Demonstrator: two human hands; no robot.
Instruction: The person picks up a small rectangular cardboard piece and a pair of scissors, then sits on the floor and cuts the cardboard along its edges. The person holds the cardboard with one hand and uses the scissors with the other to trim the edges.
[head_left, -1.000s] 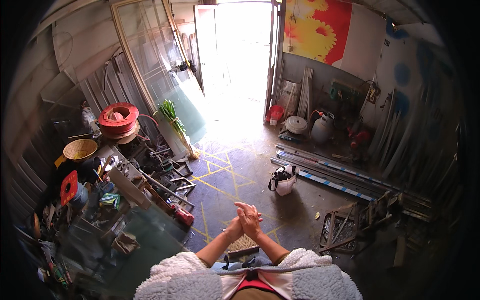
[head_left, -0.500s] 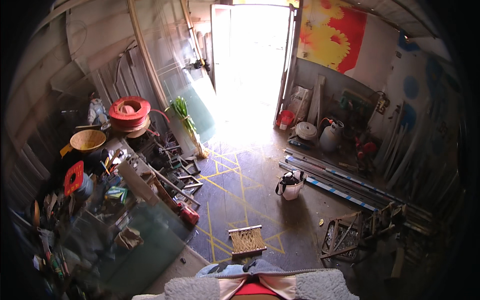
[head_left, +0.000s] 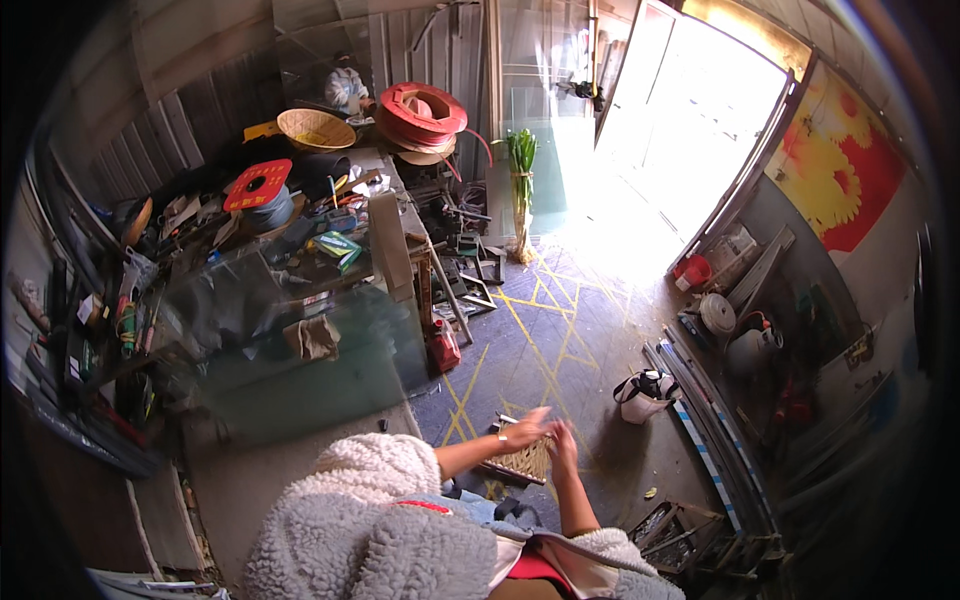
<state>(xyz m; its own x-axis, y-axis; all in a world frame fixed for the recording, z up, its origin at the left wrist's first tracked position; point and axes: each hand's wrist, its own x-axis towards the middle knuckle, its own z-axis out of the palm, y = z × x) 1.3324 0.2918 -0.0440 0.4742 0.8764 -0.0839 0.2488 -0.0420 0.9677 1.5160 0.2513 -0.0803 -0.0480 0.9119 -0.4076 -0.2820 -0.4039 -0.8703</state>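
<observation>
My left hand [head_left: 525, 430] and my right hand [head_left: 563, 442] are held out in front of me, close together. Both look empty, with fingers partly stretched out and somewhat blurred; whether they touch is hard to tell. Below them a low stool with a woven cord seat [head_left: 524, 466] stands on the floor, partly covered by my hands and forearms. Fleece sleeves are pushed back from both forearms.
At left, a cluttered workbench carries a glass sheet [head_left: 300, 385], a red cable reel [head_left: 422, 112] and a woven basket [head_left: 316, 130]. Green stalks [head_left: 521, 175] lean near the doorway. At right are a white bag [head_left: 643, 397], metal bars [head_left: 705, 440] and a gas cylinder [head_left: 752, 352].
My view has turned left, so the bench and doorway sit farther right in the picture. Both my hands have come into view over the stool.
</observation>
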